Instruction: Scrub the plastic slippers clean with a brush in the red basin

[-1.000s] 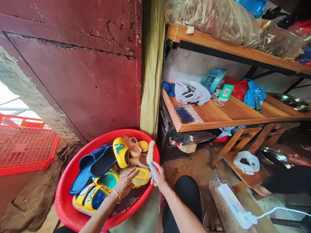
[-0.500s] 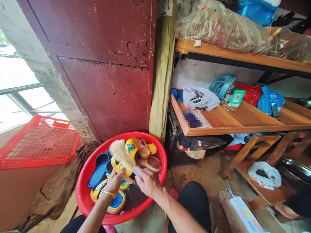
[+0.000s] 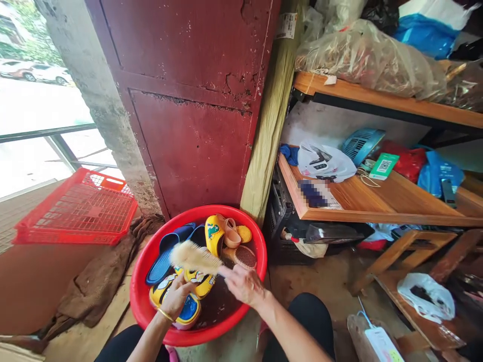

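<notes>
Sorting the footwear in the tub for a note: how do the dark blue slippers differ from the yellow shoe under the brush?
The dark blue slippers are plain, open slides lying at the far left side of the red tub, untouched. The yellow shoe bears cartoon print, sits nearer the middle, is gripped by the left hand, and lies under the brush that the right hand holds. Both lie inside the same tub.
</notes>
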A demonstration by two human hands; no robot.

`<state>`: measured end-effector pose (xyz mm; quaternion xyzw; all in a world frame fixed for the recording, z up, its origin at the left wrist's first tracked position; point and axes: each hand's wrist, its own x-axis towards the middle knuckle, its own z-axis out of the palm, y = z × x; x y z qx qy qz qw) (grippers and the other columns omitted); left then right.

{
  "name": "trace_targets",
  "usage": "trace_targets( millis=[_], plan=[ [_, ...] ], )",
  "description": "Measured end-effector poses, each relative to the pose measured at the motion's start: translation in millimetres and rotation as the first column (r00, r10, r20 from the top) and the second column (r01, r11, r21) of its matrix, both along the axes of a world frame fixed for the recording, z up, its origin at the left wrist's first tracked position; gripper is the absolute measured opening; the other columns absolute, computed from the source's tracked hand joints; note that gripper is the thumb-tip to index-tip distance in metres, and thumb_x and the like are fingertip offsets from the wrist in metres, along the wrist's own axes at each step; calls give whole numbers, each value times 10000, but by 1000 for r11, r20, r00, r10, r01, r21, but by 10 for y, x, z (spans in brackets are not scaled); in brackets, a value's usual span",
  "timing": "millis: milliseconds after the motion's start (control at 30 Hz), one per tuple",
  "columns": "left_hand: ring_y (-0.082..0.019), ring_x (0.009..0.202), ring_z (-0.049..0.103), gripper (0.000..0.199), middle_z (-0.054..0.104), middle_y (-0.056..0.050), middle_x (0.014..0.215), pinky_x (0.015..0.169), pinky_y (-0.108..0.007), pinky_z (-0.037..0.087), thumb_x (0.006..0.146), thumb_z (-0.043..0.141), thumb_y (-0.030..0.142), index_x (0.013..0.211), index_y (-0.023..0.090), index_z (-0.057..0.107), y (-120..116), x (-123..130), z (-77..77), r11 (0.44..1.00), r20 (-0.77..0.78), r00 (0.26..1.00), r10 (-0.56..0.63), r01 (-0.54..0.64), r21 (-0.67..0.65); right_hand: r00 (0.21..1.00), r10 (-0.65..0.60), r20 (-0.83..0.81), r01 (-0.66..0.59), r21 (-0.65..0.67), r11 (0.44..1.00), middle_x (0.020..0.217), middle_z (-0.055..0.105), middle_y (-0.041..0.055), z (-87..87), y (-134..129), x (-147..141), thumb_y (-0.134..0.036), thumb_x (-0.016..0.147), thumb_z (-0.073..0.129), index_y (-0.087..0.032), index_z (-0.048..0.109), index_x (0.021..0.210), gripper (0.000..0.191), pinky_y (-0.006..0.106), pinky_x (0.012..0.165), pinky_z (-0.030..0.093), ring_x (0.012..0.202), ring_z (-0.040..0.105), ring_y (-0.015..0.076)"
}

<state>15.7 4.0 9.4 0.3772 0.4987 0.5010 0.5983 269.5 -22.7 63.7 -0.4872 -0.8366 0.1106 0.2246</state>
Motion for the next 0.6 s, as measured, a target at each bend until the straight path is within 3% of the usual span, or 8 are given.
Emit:
trace_targets(
  millis=[100,167,300,400,600],
  plan=[
    [-346,1047,710,474,780,-63,885,842,-435,595,563,754,209,1032,219,686,-33,-41,33,999,122,993,-6,10,-31,984,-169,-54,165,-67,984,1056,761,62,-85,-5,237,-206,925,518,-320,642,1350,457,296,888,555,947,717,199],
    [-346,1066,704,485,782,-81,949,858,-449,592,612,753,276,1089,221,677,-33,-56,67,999,163,986,26,-18,-49,971,-188,-144,177,-89,980,1145,753,73,-134,5,277,-204,926,505,-280,633,1364,463,328,956,545,1027,710,210],
    [-339,1074,705,456,781,-93,1007,868,-489,595,753,622,441,1157,234,668,61,-4,78,988,251,961,119,-90,-124,916,-93,-390,47,-125,991,1350,664,86,-200,-9,-52,-238,956,468,-204,606,1393,459,365,1099,464,1248,618,220],
    [-331,1034,722,468,787,-77,937,846,-497,607,790,569,483,1175,232,660,183,17,45,953,314,916,250,-174,-249,913,-31,-406,-55,-199,979,1347,667,68,-289,-160,-218,-257,957,486,-224,612,1390,453,369,1080,487,1223,639,231],
    [-302,938,753,389,788,-48,902,807,-439,625,788,578,440,1118,251,658,308,15,39,910,392,850,353,-214,-355,945,-8,-326,-100,-312,945,1294,703,32,-463,-513,71,-240,930,529,-308,620,1381,466,328,1013,536,1137,691,234]
  ],
)
